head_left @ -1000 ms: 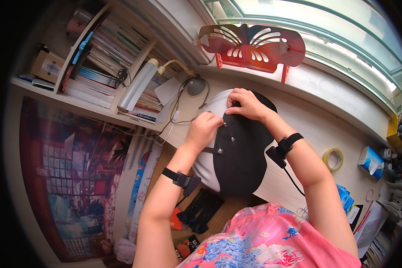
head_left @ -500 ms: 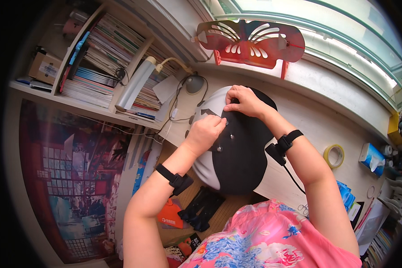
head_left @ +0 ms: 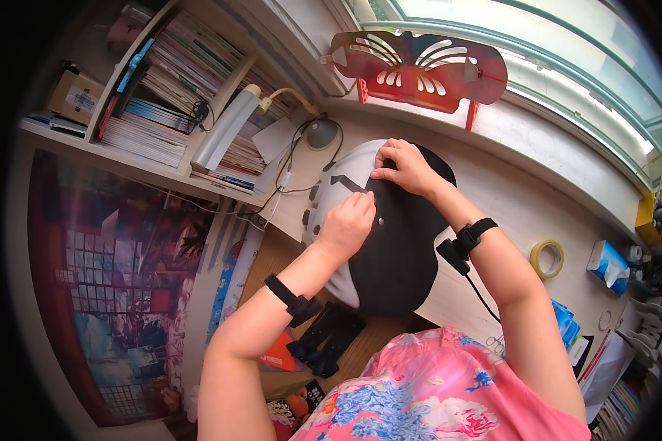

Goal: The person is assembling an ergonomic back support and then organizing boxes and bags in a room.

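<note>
A large rounded piece [head_left: 397, 272], black on the right with a pale grey cover on the left, lies on the desk. One shiny metal stud [head_left: 381, 220] shows on its black face. A dark angular strip [head_left: 343, 181] crosses the grey part. My left hand [head_left: 346, 224] is closed in a pinch on the seam between grey and black; what its fingertips hold is hidden. Just beyond it, my right hand [head_left: 406, 167] curls its fingers and thumb against the upper black area, over something dark I cannot make out. Both wrists wear black straps.
A red butterfly-patterned stand [head_left: 419, 70] stands by the window. A desk lamp [head_left: 320, 134] and shelves of books [head_left: 154, 132] are at left. Rolled tape [head_left: 546, 259], a tissue pack [head_left: 609, 267] and scissors [head_left: 496, 342] lie at right. Black objects [head_left: 327, 339] sit below the desk edge.
My left hand has shifted slightly right and nearer, and now covers studs that showed before. My right hand stays in nearly the same place on the piece.
</note>
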The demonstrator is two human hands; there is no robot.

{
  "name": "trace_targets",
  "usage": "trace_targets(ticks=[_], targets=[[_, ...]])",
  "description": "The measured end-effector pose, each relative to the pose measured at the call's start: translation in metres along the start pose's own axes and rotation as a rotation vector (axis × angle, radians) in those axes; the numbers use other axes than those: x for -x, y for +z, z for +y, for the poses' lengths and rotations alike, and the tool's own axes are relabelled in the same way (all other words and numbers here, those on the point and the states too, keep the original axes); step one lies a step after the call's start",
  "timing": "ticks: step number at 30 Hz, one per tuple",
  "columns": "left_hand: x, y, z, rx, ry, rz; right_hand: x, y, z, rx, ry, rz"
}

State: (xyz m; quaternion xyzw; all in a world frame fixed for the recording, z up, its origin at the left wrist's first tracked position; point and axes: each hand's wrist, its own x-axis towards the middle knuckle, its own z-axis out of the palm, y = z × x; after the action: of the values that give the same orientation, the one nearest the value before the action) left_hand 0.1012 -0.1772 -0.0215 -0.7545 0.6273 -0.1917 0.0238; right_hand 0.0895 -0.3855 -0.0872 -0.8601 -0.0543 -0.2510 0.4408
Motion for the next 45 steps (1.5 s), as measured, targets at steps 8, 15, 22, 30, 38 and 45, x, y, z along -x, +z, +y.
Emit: trace_targets(ticks=[8,15,22,30,38,45], targets=[[0.028,-0.009,-0.009,0.334,-0.198,-0.052,0.007,0.004,-0.020,0.121,-0.036,0.135],[0.177,0.041,-0.022,0.520,-1.229,0.279,0.089,0.027,-0.084,0.234,-0.047,-0.172],[0.230,0.120,-0.016,2.093,-1.976,0.649,0.118,0.035,-0.104,-0.033,0.235,0.051],[0.203,0.107,0.001,2.233,-1.844,0.980,0.185,0.056,-0.146,0.091,0.288,-0.289],[0.151,-0.044,0.055,2.483,-1.496,1.248,0.196,0.022,-0.215,0.158,0.423,0.041],[0.086,-0.144,0.128,2.033,-0.639,0.608,0.228,0.022,-0.210,-0.344,0.631,0.397]])
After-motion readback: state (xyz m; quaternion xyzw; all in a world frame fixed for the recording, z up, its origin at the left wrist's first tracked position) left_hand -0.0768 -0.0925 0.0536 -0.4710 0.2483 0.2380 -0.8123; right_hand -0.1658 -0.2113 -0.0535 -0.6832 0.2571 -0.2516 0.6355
